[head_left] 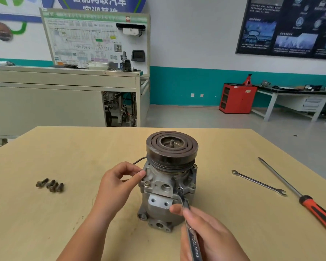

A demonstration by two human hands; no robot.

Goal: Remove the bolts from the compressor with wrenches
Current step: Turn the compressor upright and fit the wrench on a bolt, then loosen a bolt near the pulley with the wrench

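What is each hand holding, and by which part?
The right hand grips the wrench by its shank, ring end on a bolt. The left hand holds the compressor at its upper housing.

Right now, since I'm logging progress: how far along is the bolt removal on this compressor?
Done: four loose bolts lie on the table, left of the compressor. In hand: the right hand holds a wrench with its end on a bolt, while the left hand holds the housing. Left: that bolt, plus at least one seated bolt on the left flange.
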